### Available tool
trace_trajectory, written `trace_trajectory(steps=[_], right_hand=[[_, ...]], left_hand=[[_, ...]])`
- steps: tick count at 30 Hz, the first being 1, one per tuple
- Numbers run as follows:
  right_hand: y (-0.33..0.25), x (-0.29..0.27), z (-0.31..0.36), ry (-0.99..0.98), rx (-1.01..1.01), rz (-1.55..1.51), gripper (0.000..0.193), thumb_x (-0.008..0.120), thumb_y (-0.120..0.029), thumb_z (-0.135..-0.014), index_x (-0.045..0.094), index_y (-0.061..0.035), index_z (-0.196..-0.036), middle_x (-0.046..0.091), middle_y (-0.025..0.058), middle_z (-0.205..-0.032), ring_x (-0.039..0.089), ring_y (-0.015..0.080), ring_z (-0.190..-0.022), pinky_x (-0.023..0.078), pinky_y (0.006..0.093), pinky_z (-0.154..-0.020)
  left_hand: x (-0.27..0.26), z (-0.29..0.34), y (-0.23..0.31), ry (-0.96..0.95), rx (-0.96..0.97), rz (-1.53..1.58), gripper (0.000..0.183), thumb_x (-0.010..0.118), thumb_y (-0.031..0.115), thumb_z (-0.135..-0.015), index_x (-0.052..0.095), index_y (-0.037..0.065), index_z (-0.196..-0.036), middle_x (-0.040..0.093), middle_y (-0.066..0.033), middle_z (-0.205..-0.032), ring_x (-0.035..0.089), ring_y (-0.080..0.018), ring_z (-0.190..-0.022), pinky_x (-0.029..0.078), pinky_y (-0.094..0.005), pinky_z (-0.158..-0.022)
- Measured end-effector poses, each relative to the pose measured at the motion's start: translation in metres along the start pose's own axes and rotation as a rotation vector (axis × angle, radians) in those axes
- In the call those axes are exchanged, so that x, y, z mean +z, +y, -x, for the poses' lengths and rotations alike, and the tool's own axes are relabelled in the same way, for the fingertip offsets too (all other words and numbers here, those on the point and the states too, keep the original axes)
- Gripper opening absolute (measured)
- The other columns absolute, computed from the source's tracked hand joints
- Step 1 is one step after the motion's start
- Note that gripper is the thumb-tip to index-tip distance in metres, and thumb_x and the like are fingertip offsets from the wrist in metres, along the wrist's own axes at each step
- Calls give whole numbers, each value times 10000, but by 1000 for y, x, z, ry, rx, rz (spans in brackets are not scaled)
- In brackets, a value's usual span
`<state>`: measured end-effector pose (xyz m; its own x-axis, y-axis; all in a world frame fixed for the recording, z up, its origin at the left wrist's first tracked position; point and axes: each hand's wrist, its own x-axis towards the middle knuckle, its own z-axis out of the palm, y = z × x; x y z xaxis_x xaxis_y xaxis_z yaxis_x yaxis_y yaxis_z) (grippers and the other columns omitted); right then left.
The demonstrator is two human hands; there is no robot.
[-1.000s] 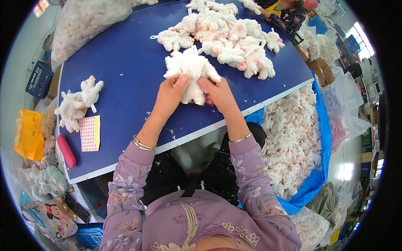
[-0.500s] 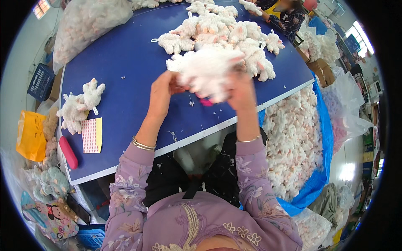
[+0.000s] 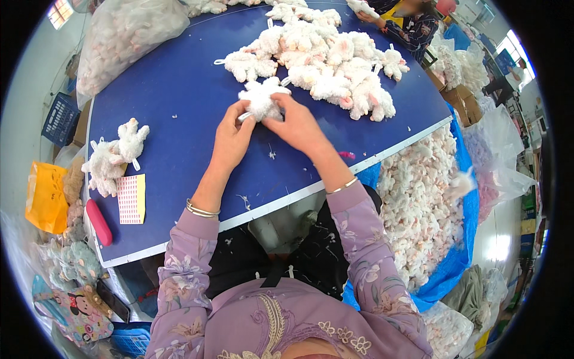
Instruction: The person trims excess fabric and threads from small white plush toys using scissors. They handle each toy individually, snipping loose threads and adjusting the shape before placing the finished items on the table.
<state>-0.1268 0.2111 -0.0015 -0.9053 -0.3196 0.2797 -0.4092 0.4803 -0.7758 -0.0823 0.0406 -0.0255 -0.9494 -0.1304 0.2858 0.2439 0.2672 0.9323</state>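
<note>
white fluffy plush toy (image 3: 260,96) is between both hands, just nearside of the plush pile (image 3: 323,60), its left edge pinched by the left hand (image 3: 235,130), its right by the right hand (image 3: 299,124); long axis unclear, neither hand nearer.

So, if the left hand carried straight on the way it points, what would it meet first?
The left hand would first meet the white toy it is holding; beyond that, probably the pile of toys, though depth is hard to judge.
</note>
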Motion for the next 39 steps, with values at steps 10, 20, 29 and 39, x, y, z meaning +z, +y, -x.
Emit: trace_trajectory(steps=[10, 20, 29, 39], right_hand=[[-27, -47, 13, -190, 412, -787, 177, 625, -184, -854, 582, -43, -756, 510, -1, -598, 377, 42, -427, 276, 219, -385], [-20, -34, 16, -53, 341, -987, 224, 573, -234, -937, 596, -11, -927, 581, 38, -678, 333, 30, -435, 263, 214, -380], [-33, -15, 33, -155, 104, -480, 284, 680, -204, -853, 602, 29, -996, 633, 42, -787, 514, 57, -653, 401, 223, -595], [-29, -24, 33, -147, 211, -525, 222, 689, -197, -855, 611, -12, -951, 581, -5, -692, 443, 21, -572, 323, 188, -486]], left_hand=[[1, 12, 27, 46, 66, 7, 625, 758, 245, -766, 466, 38, -1278, 567, -64, -1087, 543, -127, -1032, 464, -260, -810], [1, 11, 39, 56, -322, 795, 312, 592, 204, -934, 592, -23, -1148, 664, -74, -1030, 649, -139, -864, 521, -280, -743], [3, 8, 34, 175, -261, 706, 316, 642, 235, -912, 614, -15, -1104, 667, -66, -963, 624, -101, -807, 498, -250, -702], [-22, 2, 37, 124, -250, 723, 240, 624, 204, -921, 632, 7, -1057, 668, -35, -905, 605, -72, -725, 474, -227, -627]])
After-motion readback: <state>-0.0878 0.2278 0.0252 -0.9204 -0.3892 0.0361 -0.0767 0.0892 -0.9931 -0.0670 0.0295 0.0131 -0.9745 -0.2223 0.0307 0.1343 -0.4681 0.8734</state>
